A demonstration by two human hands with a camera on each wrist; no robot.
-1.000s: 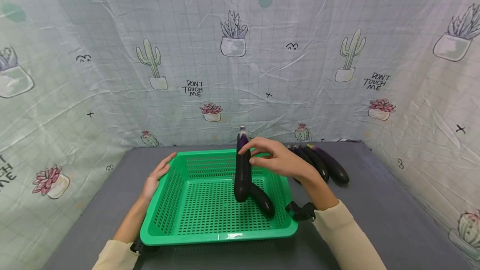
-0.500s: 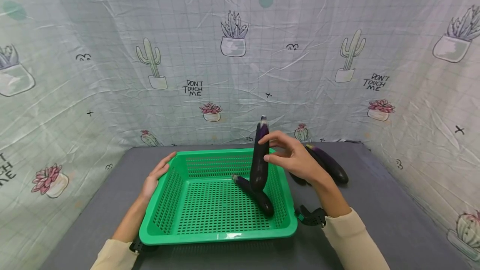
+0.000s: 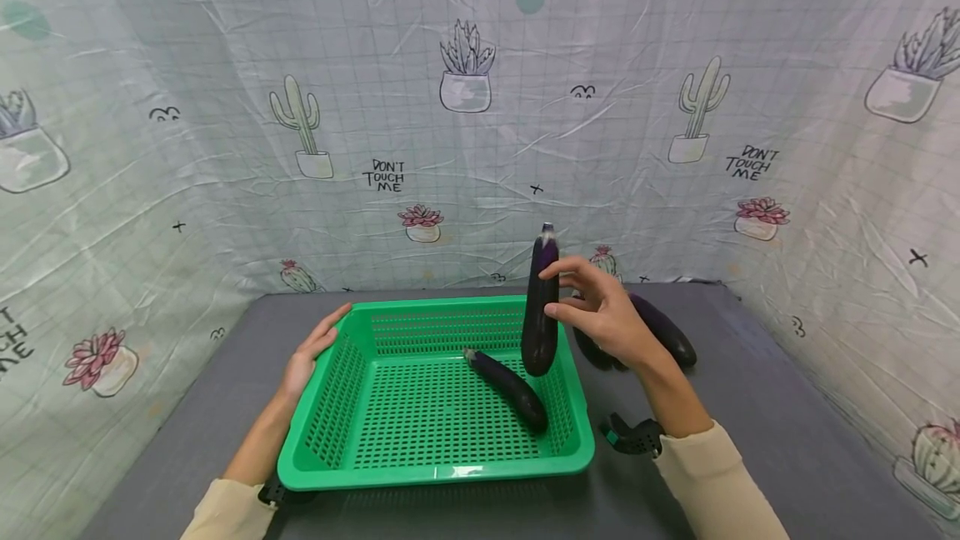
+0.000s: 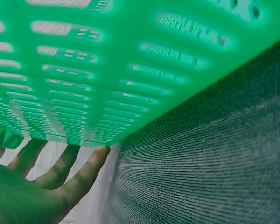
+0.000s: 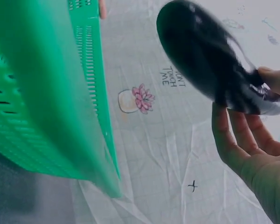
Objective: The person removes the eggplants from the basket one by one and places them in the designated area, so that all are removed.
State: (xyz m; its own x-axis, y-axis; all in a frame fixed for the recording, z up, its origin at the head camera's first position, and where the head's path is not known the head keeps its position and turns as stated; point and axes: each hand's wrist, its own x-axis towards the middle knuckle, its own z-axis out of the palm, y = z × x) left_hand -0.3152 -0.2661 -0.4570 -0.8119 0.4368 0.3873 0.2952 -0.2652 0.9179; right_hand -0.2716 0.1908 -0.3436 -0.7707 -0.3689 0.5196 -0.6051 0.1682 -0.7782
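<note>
My right hand (image 3: pixel 573 298) pinches a dark purple eggplant (image 3: pixel 540 311) near its top and holds it upright over the right rim of the green slotted basket (image 3: pixel 442 473). In the right wrist view the eggplant (image 5: pixel 200 56) sits at my fingertips (image 5: pixel 266 77), with the basket wall (image 5: pixel 46 93) to the left. A second eggplant (image 3: pixel 510 386) lies slantwise on the basket floor. My left hand (image 3: pixel 311 352) lies flat, fingers straight, against the basket's left outer wall. The left wrist view shows those fingers (image 4: pixel 60 172) beside the basket (image 4: pixel 107 70).
More eggplants (image 3: pixel 667 332) lie on the grey tabletop (image 3: pixel 750 407) behind my right hand, partly hidden by it. A wrinkled cloth backdrop (image 3: pixel 465 148) printed with cacti encloses the table at the back and on both sides.
My right hand has carried the upright eggplant to the right and slightly up, from the basket's middle to over its right rim. The left hand and the lying eggplant have stayed put.
</note>
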